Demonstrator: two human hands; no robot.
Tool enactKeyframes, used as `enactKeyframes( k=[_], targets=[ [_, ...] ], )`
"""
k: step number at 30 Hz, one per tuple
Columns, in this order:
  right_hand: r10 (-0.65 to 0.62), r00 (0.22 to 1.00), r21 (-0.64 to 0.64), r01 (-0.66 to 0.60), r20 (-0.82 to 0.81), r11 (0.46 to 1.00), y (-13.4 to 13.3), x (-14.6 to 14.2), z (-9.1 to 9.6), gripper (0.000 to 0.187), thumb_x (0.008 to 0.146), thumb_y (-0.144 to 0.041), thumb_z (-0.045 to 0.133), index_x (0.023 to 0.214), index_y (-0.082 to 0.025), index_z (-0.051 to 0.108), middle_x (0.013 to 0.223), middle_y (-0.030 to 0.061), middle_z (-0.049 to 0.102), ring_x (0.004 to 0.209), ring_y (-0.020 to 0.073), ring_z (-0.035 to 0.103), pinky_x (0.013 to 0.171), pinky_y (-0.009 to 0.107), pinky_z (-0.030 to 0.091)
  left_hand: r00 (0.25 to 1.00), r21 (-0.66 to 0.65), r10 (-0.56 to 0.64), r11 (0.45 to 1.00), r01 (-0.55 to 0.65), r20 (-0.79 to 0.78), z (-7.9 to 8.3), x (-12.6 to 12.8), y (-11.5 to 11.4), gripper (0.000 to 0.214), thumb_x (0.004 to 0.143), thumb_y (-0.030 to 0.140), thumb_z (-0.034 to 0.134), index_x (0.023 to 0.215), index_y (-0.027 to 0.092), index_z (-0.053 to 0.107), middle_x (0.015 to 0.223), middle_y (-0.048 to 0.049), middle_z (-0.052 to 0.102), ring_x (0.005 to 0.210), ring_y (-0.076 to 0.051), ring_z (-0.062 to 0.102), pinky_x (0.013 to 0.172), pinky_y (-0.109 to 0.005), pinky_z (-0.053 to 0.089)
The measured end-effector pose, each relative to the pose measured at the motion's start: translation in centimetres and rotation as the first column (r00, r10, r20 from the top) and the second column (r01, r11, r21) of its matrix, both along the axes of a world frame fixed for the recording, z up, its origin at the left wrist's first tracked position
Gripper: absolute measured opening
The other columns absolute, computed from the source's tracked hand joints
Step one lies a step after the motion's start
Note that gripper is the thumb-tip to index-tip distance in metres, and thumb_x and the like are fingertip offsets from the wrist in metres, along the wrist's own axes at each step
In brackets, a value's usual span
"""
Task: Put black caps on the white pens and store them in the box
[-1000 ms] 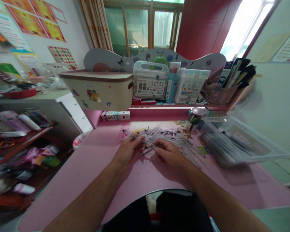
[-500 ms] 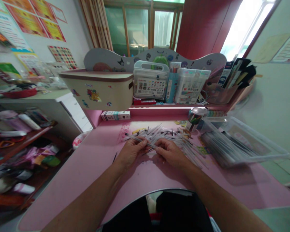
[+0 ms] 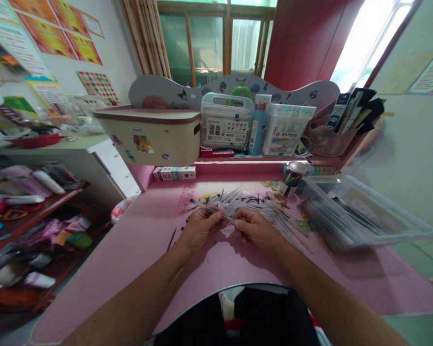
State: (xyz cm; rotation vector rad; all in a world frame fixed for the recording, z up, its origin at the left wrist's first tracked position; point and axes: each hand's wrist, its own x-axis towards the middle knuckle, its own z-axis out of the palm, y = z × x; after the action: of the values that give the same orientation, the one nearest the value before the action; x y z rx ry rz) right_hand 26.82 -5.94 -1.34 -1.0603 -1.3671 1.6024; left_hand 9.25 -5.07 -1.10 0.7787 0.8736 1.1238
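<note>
A slim, translucent pen (image 3: pixel 206 207) with a dark end spans the space between my two hands, slanting down to the right. My left hand (image 3: pixel 202 223) pinches it along its middle, thumb on top. At its right end, the closed fingertips of my right hand (image 3: pixel 254 226) grip it; they cover the tip. Just behind my hands spreads a loose pile of thin translucent pen parts (image 3: pixel 234 199), some with dark ends. A single dark thin stick (image 3: pixel 171 239) lies on the pink table (image 3: pixel 137 269), left of my left hand.
To the right stands a clear plastic bin (image 3: pixel 393 226) holding many dark and translucent sticks. Behind it are a can-shaped container (image 3: pixel 292 178) and a raised shelf with a lidded cream box (image 3: pixel 147 139) and clear marker cases (image 3: pixel 226 122). A small carton (image 3: pixel 175 173) sits below the shelf.
The view has shifted slightly. Both hands stay on the pen in nearly the same place, with only small finger movements.
</note>
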Motion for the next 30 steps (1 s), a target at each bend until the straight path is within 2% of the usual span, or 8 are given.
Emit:
enactKeyframes(
  k=[5,12,14,16,20,23,28,30],
  targets=[
    [0.012,0.999,0.034,-0.014,0.033,0.999,0.3,0.1,-0.3,0.014,0.084,-0.033,0.06,0.081,-0.019,0.056,0.058,-0.0049,0.051,0.048,0.0089,0.045,0.045,0.02,0.03,1.0,0.007,0.004,1.0,-0.004,-0.026,0.3,0.1,0.0,0.033,0.063,0.03,0.087,0.082,0.017,0.063,0.073,-0.002,0.07,0.07,-0.016,0.067,0.062,-0.026,0.055],
    [-0.011,0.973,0.349,-0.073,0.232,0.934,0.5,0.0,0.9,0.012,0.085,-0.025,0.057,0.091,-0.018,0.065,0.083,0.0009,0.064,0.074,0.0136,0.057,0.067,0.025,0.044,0.993,0.068,-0.034,0.997,0.042,-0.111,0.6,0.2,-0.2,0.03,0.065,0.033,0.084,0.08,0.016,0.065,0.065,0.0007,0.064,0.051,-0.009,0.054,0.048,-0.02,0.043],
    [-0.003,0.963,0.375,-0.102,0.27,0.921,0.4,-0.1,1.1,0.012,0.086,-0.022,0.055,0.092,-0.018,0.066,0.085,0.001,0.065,0.078,0.0143,0.058,0.071,0.025,0.045,0.994,0.041,-0.031,0.999,0.035,-0.109,0.3,0.1,-0.2,0.031,0.068,0.036,0.082,0.085,0.018,0.065,0.064,0.003,0.061,0.047,-0.008,0.05,0.045,-0.02,0.04],
    [0.002,0.954,0.346,-0.11,0.299,0.932,0.4,0.0,1.1,0.011,0.086,-0.021,0.054,0.087,-0.018,0.064,0.08,-0.0001,0.063,0.072,0.0136,0.057,0.067,0.024,0.044,0.991,0.031,-0.015,0.999,0.019,-0.13,0.2,-0.2,0.0,0.032,0.069,0.038,0.081,0.089,0.019,0.065,0.065,0.0042,0.06,0.047,-0.008,0.049,0.045,-0.02,0.039],
    [-0.099,0.897,0.384,-0.083,0.431,0.92,0.8,0.5,1.6,0.006,0.081,-0.019,0.057,0.078,-0.017,0.063,0.075,0.0002,0.059,0.069,0.0141,0.054,0.063,0.025,0.04,0.97,0.157,0.064,0.987,-0.027,-0.236,0.3,-0.6,0.8,0.033,0.063,0.038,0.083,0.081,0.015,0.067,0.058,0.0039,0.057,0.048,-0.007,0.045,0.045,-0.018,0.035],
    [-0.19,0.829,0.46,-0.09,0.526,0.883,1.1,0.8,2.6,0.006,0.081,-0.019,0.058,0.078,-0.016,0.063,0.076,0.0009,0.058,0.072,0.015,0.053,0.066,0.026,0.039,0.967,0.163,0.171,0.977,-0.141,-0.191,0.5,-0.7,1.1,0.032,0.068,0.042,0.078,0.079,0.015,0.066,0.057,0.0039,0.055,0.047,-0.006,0.043,0.044,-0.017,0.032],
    [-0.206,0.759,0.472,-0.148,0.618,0.869,0.5,1.1,4.7,0.005,0.082,-0.014,0.057,0.081,-0.016,0.061,0.076,0.0002,0.058,0.072,0.014,0.051,0.067,0.026,0.036,0.941,0.152,0.319,0.941,-0.301,-0.111,0.2,-1.0,1.4,0.034,0.074,0.045,0.072,0.092,0.017,0.067,0.067,0.0019,0.06,0.05,-0.008,0.046,0.043,-0.018,0.034],
    [-0.221,0.719,0.478,-0.173,0.659,0.861,-0.2,1.2,5.7,0.005,0.083,-0.013,0.057,0.081,-0.016,0.059,0.077,0.0005,0.058,0.073,0.014,0.051,0.066,0.026,0.034,0.923,0.187,0.365,0.922,-0.34,-0.123,0.0,-1.4,1.7,0.033,0.073,0.044,0.073,0.089,0.016,0.068,0.067,0.0011,0.06,0.052,-0.008,0.047,0.045,-0.018,0.036]
  ],
)
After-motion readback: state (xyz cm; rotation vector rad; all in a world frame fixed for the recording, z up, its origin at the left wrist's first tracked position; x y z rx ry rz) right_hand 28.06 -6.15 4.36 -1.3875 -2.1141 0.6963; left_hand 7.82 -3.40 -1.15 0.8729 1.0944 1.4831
